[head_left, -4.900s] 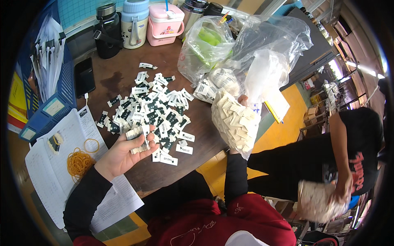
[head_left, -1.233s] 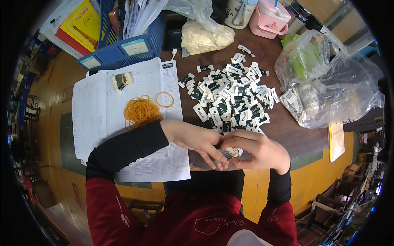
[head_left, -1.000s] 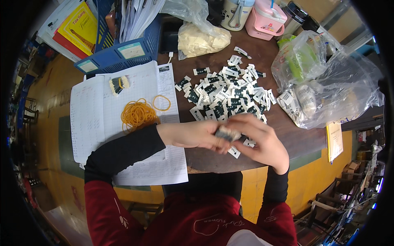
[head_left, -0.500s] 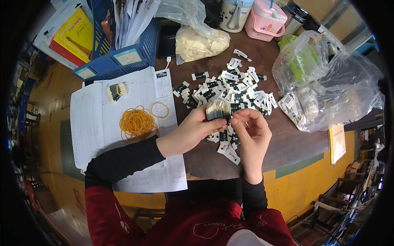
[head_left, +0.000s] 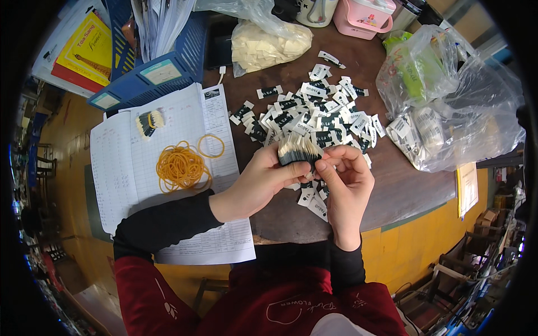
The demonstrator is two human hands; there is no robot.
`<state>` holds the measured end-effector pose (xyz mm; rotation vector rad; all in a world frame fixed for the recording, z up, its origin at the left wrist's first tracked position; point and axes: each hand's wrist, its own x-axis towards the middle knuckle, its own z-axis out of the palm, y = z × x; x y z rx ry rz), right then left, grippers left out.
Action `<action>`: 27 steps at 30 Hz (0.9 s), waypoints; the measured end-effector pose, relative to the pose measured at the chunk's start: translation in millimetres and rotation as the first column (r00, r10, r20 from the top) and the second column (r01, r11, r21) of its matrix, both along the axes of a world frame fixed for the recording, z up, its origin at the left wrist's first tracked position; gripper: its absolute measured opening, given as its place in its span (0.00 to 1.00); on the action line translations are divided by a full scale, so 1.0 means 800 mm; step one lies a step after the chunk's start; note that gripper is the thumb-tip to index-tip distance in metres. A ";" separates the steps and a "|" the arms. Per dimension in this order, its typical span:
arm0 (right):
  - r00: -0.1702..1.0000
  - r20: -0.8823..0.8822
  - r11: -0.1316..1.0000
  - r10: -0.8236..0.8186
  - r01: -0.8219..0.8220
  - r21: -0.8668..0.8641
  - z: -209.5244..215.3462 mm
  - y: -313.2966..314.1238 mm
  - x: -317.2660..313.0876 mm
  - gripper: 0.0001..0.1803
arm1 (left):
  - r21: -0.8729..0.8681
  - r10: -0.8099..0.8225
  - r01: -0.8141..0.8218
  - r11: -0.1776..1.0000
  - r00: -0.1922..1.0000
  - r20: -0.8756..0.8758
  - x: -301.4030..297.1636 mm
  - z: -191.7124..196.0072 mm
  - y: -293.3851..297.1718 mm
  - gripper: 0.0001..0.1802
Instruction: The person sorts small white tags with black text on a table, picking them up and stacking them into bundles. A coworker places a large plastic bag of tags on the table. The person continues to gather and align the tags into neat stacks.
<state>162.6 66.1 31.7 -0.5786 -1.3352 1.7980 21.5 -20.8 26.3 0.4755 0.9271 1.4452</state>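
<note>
My left hand [head_left: 268, 178] is closed round a thick stack of fabric labels [head_left: 296, 151], dark in the middle with cream ends fanned upward. At the stack's right edge, my right hand [head_left: 348, 178] has thumb and forefinger pinched together; fingers hide most of what lies between them, apparently a label's edge. Just beyond both hands spreads a loose pile of black-and-white labels [head_left: 314, 115]. To the left, a heap of yellow rubber bands [head_left: 180, 167] lies on an open ruled notebook [head_left: 120, 162], with one single band [head_left: 211, 146] beside it. A banded bundle of labels [head_left: 149, 124] rests higher on the page.
Behind the notebook stands a blue file rack [head_left: 151, 78] with papers. A clear bag of cream labels [head_left: 269, 47] lies at the back, near a pink box [head_left: 361, 19]. Plastic bags [head_left: 437, 112] fill the right side. The brown table's edge [head_left: 358, 227] curves close to my body.
The view has shifted slightly, moving the table's things a little. My right fingers have come closer against the stack's right edge. The left hand keeps its hold.
</note>
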 end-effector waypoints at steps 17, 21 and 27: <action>0.998 0.066 0.993 -0.008 0.000 0.120 -0.001 -0.002 0.007 0.08 | 0.028 0.006 -0.004 1.000 0.996 -0.085 -0.001 -0.003 -0.002 0.15; 0.998 0.059 0.995 -0.010 0.004 0.103 0.002 -0.004 0.006 0.08 | 0.040 0.000 0.003 0.999 0.997 -0.078 -0.001 -0.004 -0.002 0.15; 0.997 0.057 0.999 -0.048 0.046 0.027 -0.001 -0.004 0.003 0.10 | 0.047 0.004 -0.001 0.999 0.998 -0.060 0.000 -0.004 -0.003 0.16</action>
